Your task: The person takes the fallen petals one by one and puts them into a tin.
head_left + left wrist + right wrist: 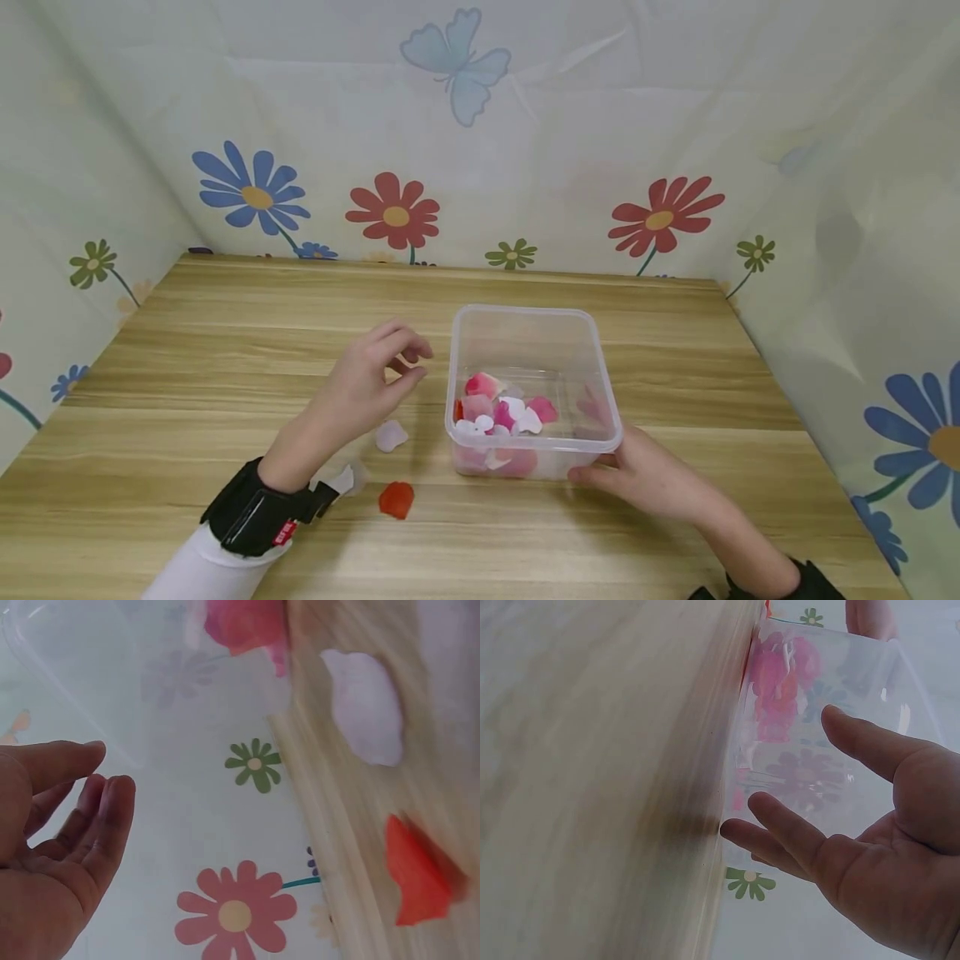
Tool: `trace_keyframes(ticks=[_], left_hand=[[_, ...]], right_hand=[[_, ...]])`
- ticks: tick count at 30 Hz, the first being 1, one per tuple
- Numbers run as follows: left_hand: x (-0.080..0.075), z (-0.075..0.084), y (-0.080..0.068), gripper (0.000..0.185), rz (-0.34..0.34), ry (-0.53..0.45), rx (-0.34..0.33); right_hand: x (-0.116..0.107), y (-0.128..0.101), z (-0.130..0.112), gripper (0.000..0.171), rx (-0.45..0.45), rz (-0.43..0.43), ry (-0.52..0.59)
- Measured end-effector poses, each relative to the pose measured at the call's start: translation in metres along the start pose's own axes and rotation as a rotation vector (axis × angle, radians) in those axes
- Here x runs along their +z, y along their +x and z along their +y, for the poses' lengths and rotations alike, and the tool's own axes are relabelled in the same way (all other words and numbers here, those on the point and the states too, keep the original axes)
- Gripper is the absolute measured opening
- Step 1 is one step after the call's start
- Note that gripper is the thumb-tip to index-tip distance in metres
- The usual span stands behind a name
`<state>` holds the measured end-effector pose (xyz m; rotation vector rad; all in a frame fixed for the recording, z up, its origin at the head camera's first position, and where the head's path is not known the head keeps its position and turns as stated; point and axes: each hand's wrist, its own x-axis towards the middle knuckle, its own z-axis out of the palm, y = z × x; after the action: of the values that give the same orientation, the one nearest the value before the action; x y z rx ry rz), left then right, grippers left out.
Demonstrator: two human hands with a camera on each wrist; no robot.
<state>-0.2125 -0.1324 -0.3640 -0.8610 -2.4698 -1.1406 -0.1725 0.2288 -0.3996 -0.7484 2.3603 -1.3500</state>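
A clear plastic box [551,444] stands upright on the table, holding a small pile of pink, white and red artificial petals [478,407] toward its left side. My right hand [647,477] is at the box's near right corner, thumb and fingers spread along its walls. To the left of the box, my left hand [367,375] hovers with fingers loosely bent; nothing shows between thumb and fingertips in the left wrist view. Below that hand lie a pale lilac petal [391,436] and an orange-red petal [396,500]. Whitish petals [349,481] are partly hidden by the left wrist strap.
The wood-grain table [262,333] reaches back to a white curtain [555,192] printed with flowers and a butterfly. Curtain also hangs along the left and right sides. Each wrist wears a black strap [251,508].
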Motion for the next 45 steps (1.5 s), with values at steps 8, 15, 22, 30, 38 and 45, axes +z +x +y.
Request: trace_keyframes(ticks=[8, 15, 22, 30, 38, 45], left_hand=[[0.0, -0.015, -0.013, 0.021, -0.166, 0.09, -0.096], [0.0, -0.024, -0.02, 0.02, -0.448, 0.165, -0.217], [0.001, -0.03, -0.023, 0.017, -0.602, 0.153, -0.236], [0.003, -0.036, -0.025, 0.019, -0.632, 0.159, -0.205], [0.005, -0.038, -0.026, 0.023, -0.622, 0.141, -0.177], [0.004, -0.039, -0.026, 0.026, -0.613, 0.125, -0.143]], right_hand=[[0.0, -0.001, -0.001, 0.08, 0.012, 0.004, -0.011], [0.0, 0.0, 0.0, 0.079, 0.007, 0.003, -0.022], [0.0, 0.001, 0.001, 0.079, 0.003, 0.005, -0.021], [0.001, 0.0, 0.0, 0.079, 0.012, 0.004, -0.017], [0.0, 0.0, 0.0, 0.079, 0.0, 0.004, -0.022], [0.0, 0.0, -0.001, 0.08, 0.003, 0.006, -0.03]])
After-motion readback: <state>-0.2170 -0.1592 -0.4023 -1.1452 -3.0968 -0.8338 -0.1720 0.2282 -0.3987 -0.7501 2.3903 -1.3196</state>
